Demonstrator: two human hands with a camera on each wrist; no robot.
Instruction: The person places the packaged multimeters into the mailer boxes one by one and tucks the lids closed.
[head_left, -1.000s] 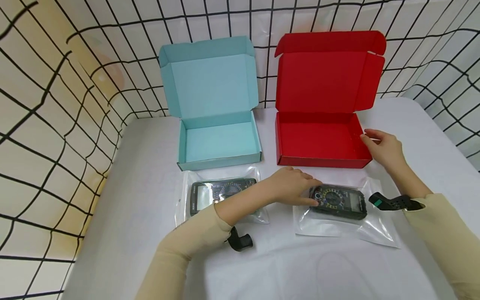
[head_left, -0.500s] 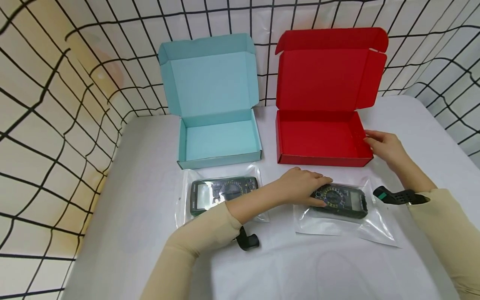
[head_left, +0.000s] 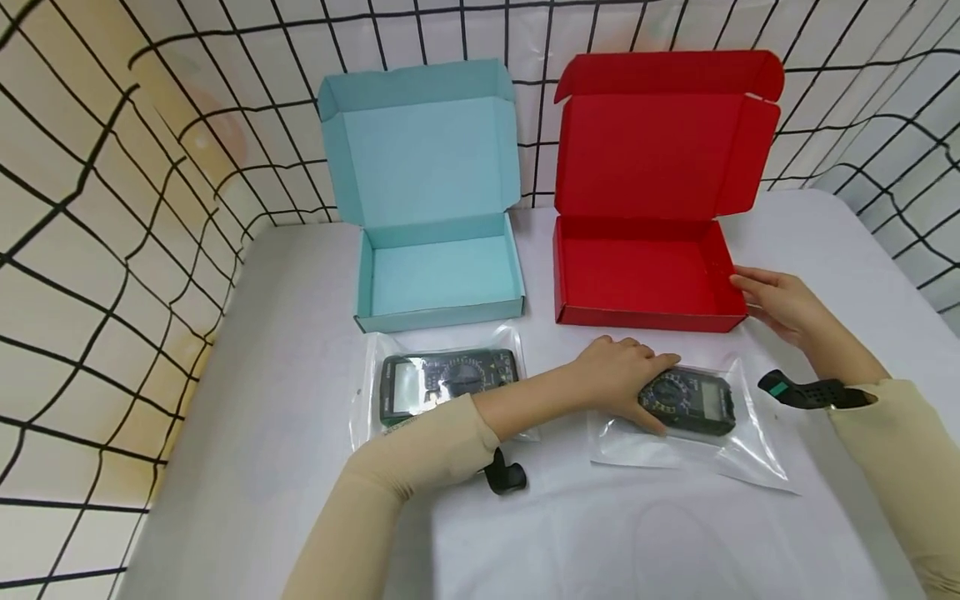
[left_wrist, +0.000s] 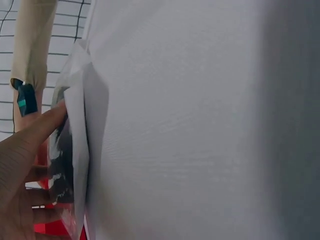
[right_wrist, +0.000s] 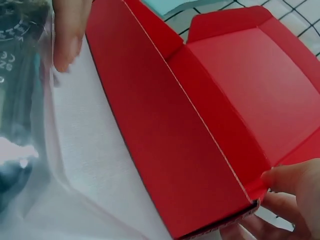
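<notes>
In the head view my left hand grips the left end of a dark multimeter in a clear plastic bag, thumb on the near side and fingers over the far side. The left wrist view shows the thumb against the bagged meter's edge. My right hand pinches the right wall of an open red cardboard box, thumb at the inner side and fingers outside. A second bagged multimeter lies farther left, partly hidden by my left forearm.
An open light blue box stands left of the red one, its lid raised. Black wire mesh rises behind and along both sides of the white-covered table. Both boxes' interiors show nothing inside.
My left hand has slid right along the bagged multimeter and now spans its width. The right hand stays at the red box's right wall, shifting slightly. The boxes keep their places.
</notes>
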